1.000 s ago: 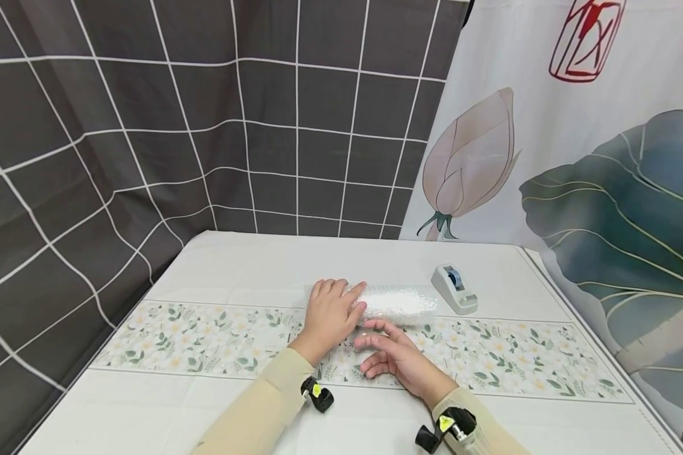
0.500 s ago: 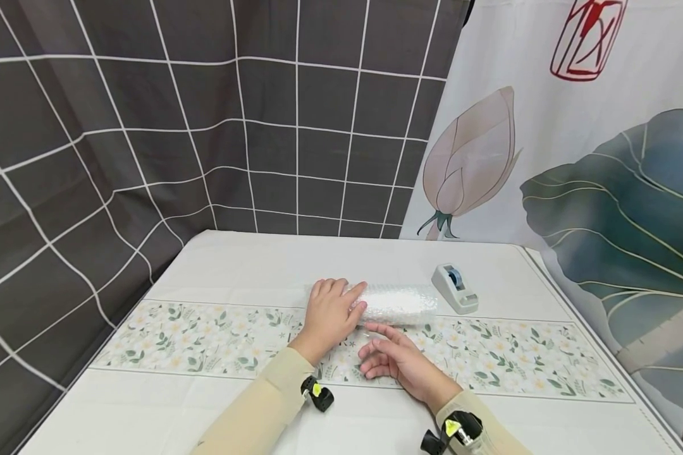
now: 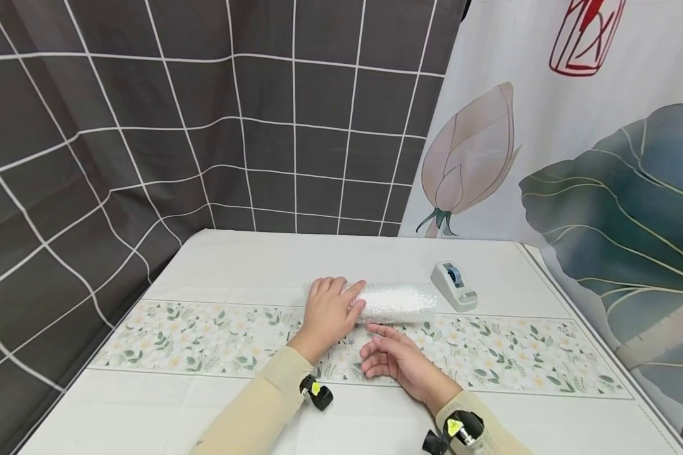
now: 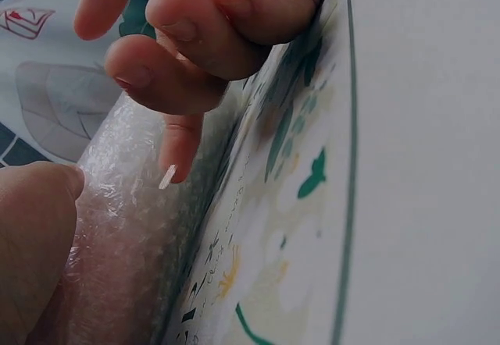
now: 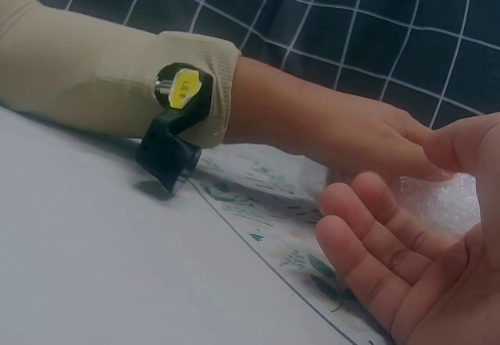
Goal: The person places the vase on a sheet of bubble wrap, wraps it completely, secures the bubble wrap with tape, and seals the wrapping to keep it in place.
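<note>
A roll of clear bubble wrap [image 3: 398, 303] lies crosswise on the table. My left hand [image 3: 330, 316] rests on its left part, palm down with fingers spread over the top. Just in front of the roll is my right hand [image 3: 398, 360], thumb up and fingers loosely bent. In the left wrist view the right index finger [image 4: 181, 146] points at the bubble wrap's near side, and a small clear strip [image 4: 167, 177] shows at its tip. Whether that fingertip touches the wrap I cannot tell. The left palm hides the roll's left part.
A white tape dispenser [image 3: 454, 286] with a blue core stands right of the roll, towards the back. The white tablecloth [image 3: 233, 262] has a floral band [image 3: 205, 338] across it. Behind hang a dark grid curtain [image 3: 262, 145] and a white printed one [image 3: 535, 76].
My right hand has drawn slightly to the right, its fingers a little more bent. The left hand and the bubble wrap keep their place; the head view has shifted slightly.
</note>
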{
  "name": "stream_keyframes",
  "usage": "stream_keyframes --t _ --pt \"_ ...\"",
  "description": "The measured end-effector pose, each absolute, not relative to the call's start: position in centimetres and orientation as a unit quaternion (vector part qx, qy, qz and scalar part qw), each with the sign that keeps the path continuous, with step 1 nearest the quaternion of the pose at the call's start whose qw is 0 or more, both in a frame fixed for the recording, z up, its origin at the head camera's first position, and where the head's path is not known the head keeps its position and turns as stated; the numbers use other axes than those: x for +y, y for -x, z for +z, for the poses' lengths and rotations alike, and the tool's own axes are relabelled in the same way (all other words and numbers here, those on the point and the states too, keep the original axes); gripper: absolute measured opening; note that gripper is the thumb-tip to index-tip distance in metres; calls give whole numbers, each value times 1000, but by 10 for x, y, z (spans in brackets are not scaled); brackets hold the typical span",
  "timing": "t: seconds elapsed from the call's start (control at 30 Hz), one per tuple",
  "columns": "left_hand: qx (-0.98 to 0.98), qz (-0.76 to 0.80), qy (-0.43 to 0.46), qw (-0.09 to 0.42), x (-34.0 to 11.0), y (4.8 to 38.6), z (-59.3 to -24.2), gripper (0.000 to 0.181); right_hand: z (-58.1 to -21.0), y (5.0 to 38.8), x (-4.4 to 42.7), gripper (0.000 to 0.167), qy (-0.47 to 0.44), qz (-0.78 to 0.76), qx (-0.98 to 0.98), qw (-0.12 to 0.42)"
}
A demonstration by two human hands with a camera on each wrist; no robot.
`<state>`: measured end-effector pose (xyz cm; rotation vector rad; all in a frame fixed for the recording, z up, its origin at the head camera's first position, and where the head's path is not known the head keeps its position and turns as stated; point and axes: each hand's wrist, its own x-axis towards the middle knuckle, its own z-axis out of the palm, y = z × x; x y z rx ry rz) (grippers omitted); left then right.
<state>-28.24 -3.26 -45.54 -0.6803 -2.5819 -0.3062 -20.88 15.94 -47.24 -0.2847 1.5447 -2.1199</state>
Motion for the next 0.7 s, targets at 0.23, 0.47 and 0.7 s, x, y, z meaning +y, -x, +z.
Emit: stream_keyframes --t 0.23,0.47,0.7 --pt "-936 -111 249 223 -33 282 -455 46 -468 208 157 59 84 -757 601 242" --pt "-935 -96 248 233 -34 285 -455 46 -454 215 158 22 85 -549 824 109" --pt "-933 -94 252 241 -33 284 -456 45 -440 240 161 11 204 -237 903 -295"
